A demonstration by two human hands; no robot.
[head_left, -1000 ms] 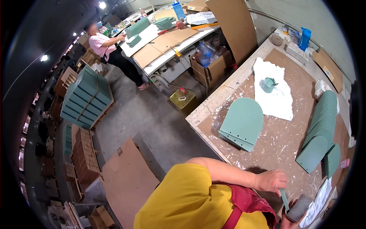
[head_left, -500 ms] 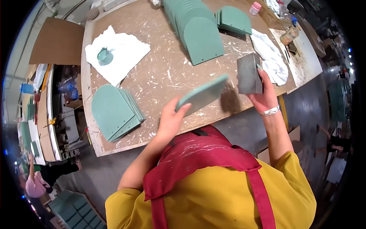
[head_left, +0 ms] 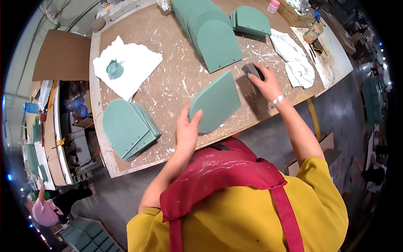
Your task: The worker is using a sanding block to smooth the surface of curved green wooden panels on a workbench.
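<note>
Gripped at its rounded edge by my left hand (head_left: 187,130), a green round-ended panel (head_left: 216,103) is tilted up over the near part of the worktable (head_left: 161,94). My right hand (head_left: 268,84) is closed around a dark grey sanding block (head_left: 253,72), held just right of the panel and apart from it. Left of my left hand lies a small fanned stack of green panels (head_left: 128,128). Beyond my hands a long row of overlapping green panels (head_left: 218,44) runs toward the far edge, with a shorter green stack (head_left: 252,21) beside it.
White paper (head_left: 142,63) at the left carries a green-smeared round lid (head_left: 114,69). A white cloth (head_left: 300,73) lies along the right side. Behind it stand a bottle (head_left: 312,33) and a pink jar (head_left: 273,6). One person (head_left: 46,210) is at the far left.
The panel has turned so its broad face shows. My right hand has moved left and away from me with the sanding block, which has turned to a narrower side.
</note>
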